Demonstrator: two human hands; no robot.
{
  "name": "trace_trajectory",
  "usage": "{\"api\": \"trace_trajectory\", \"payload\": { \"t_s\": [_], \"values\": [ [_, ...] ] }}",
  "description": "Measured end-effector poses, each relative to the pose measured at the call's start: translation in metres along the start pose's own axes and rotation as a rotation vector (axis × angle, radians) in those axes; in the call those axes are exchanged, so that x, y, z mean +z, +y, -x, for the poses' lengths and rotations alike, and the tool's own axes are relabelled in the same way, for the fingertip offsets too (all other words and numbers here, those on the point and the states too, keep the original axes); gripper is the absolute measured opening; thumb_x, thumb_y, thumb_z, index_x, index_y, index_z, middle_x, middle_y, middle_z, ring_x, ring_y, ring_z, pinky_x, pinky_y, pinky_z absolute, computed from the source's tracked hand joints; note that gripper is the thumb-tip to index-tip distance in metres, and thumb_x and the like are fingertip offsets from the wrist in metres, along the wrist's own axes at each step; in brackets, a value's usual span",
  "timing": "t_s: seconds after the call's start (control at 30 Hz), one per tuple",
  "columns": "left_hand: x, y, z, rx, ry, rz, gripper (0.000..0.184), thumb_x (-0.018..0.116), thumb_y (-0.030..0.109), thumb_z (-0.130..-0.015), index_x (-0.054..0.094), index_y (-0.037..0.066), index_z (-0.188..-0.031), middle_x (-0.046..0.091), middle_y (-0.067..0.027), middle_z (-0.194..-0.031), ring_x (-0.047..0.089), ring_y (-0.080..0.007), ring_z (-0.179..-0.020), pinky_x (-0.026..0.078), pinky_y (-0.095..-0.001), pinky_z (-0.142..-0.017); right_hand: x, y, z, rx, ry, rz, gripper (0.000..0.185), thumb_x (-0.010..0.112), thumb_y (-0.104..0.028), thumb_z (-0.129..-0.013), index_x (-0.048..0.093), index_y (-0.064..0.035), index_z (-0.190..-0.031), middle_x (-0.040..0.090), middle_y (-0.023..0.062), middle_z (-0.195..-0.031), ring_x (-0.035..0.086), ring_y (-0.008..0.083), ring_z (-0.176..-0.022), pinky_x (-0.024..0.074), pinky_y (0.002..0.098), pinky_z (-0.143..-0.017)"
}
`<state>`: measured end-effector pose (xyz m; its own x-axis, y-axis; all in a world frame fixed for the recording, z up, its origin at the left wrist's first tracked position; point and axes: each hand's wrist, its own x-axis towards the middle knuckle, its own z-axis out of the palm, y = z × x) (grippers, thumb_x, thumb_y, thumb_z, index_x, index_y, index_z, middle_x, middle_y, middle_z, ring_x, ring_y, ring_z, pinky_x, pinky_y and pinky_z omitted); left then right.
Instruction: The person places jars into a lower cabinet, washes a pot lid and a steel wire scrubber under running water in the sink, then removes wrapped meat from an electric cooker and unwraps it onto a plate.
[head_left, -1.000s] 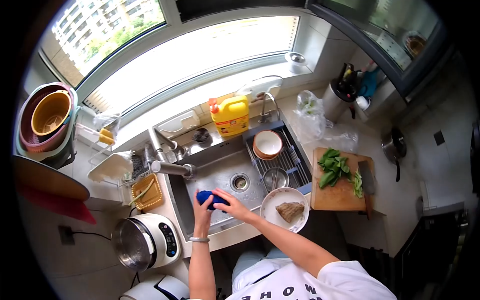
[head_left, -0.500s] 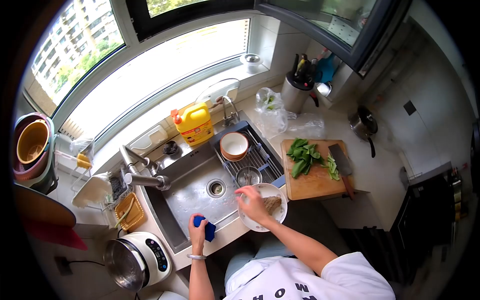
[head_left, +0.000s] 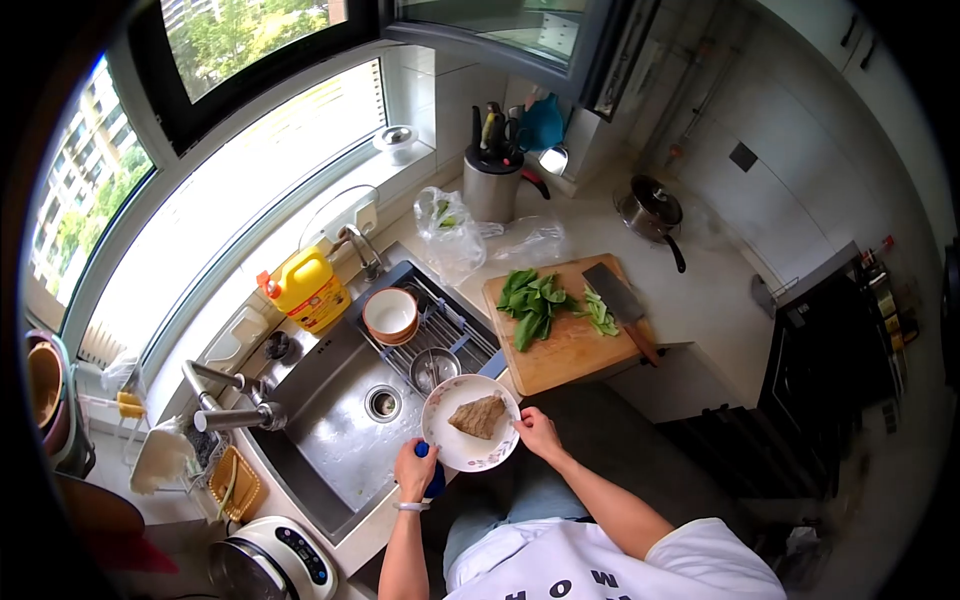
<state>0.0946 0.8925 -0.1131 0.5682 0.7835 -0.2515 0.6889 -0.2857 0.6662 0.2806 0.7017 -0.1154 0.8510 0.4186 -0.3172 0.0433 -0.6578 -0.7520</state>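
Observation:
A white plate (head_left: 447,400) with a floral rim is held level between both hands at the sink's front edge. On it lies a brown, wedge-shaped piece of food (head_left: 478,418), its kind unclear. My right hand (head_left: 540,435) pinches the plate's right rim. My left hand (head_left: 414,468) grips the lower left rim and also has a blue cloth (head_left: 436,482) in it, partly hidden under the plate. Just beyond the plate, a metal bowl (head_left: 434,368) and stacked bowls (head_left: 390,313) sit in the drying rack (head_left: 462,338) over the sink.
The steel sink (head_left: 335,440) has a tap (head_left: 240,415) on its left. Right of it, a cutting board (head_left: 545,370) bears leafy greens (head_left: 533,305) and a cleaver (head_left: 615,295). A yellow jug (head_left: 310,290) and a knife block (head_left: 490,187) stand behind.
My right hand has moved from over the food to the plate's right rim. My left hand, with the blue cloth, has come to the plate's left rim. The view has turned right.

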Motion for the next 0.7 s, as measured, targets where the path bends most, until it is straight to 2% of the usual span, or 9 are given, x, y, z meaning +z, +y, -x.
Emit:
{"api": "trace_trajectory", "payload": {
  "t_s": [0.17,0.23,0.4,0.53,0.6,0.63,0.7],
  "values": [
    [0.007,0.000,-0.002,0.017,0.037,0.002,0.034,0.067,0.028,-0.073,0.064,0.002,-0.095,0.063,-0.0176,-0.091,0.060,-0.0365,-0.085,0.048,-0.0417,-0.076,0.003,0.004,-0.002,-0.072,-0.010,-0.129,0.020,0.063,-0.010,-0.076,0.059,0.0021,-0.092,0.068,0.0139,-0.077,0.067,0.0213,-0.070,0.0512,0.0318,-0.064],
    [0.009,0.004,0.003,0.066,0.112,0.014,0.029,0.068,0.024,-0.071,0.062,0.002,-0.090,0.062,-0.0163,-0.087,0.059,-0.0367,-0.082,0.047,-0.0420,-0.074,-0.003,0.002,0.001,-0.086,0.002,-0.150,0.020,0.064,-0.010,-0.076,0.059,0.0023,-0.090,0.067,0.0134,-0.075,0.066,0.0197,-0.068,0.0510,0.0306,-0.062],
    [0.006,0.059,0.019,0.138,0.142,-0.049,0.028,0.071,0.021,-0.069,0.062,0.002,-0.088,0.059,-0.0147,-0.083,0.058,-0.0352,-0.081,0.046,-0.0412,-0.073,-0.051,-0.003,0.004,-0.069,0.019,-0.218,0.020,0.065,-0.010,-0.075,0.059,0.0024,-0.090,0.067,0.0121,-0.074,0.065,0.0155,-0.067,0.0503,0.0285,-0.061],
    [0.042,0.124,0.011,0.246,0.045,-0.014,0.028,0.070,0.024,-0.071,0.062,0.003,-0.089,0.060,-0.0148,-0.084,0.058,-0.0354,-0.081,0.046,-0.0414,-0.072,-0.110,0.030,-0.022,-0.104,0.097,-0.332,0.015,0.061,-0.003,-0.077,0.058,0.0048,-0.090,0.067,0.0108,-0.075,0.062,0.0116,-0.065,0.0489,0.0249,-0.058],
    [0.073,0.149,0.000,0.227,-0.022,-0.062,0.030,0.070,0.026,-0.072,0.063,0.004,-0.092,0.062,-0.0158,-0.088,0.059,-0.0350,-0.084,0.047,-0.0412,-0.074,-0.136,0.048,-0.044,-0.102,0.161,-0.307,0.016,0.065,-0.007,-0.077,0.059,0.0035,-0.087,0.066,0.0124,-0.069,0.064,0.0134,-0.063,0.0495,0.0278,-0.056],
    [0.088,0.159,-0.008,0.206,-0.078,-0.103,0.034,0.069,0.031,-0.073,0.064,0.005,-0.095,0.062,-0.0171,-0.092,0.060,-0.0346,-0.088,0.047,-0.0405,-0.077,-0.149,0.057,-0.055,-0.059,0.144,-0.231,0.012,0.060,-0.001,-0.078,0.058,0.0035,-0.089,0.067,0.0114,-0.073,0.063,0.0114,-0.065,0.0498,0.0240,-0.059],
    [0.106,0.176,-0.019,0.181,-0.127,-0.143,0.039,0.069,0.035,-0.073,0.064,0.005,-0.098,0.062,-0.0185,-0.097,0.060,-0.0343,-0.092,0.048,-0.0397,-0.080,-0.164,0.069,-0.075,-0.020,0.122,-0.144,0.012,0.059,-0.002,-0.079,0.059,0.0031,-0.090,0.067,0.0137,-0.074,0.065,0.0133,-0.066,0.0508,0.0248,-0.060]
  ]
}}
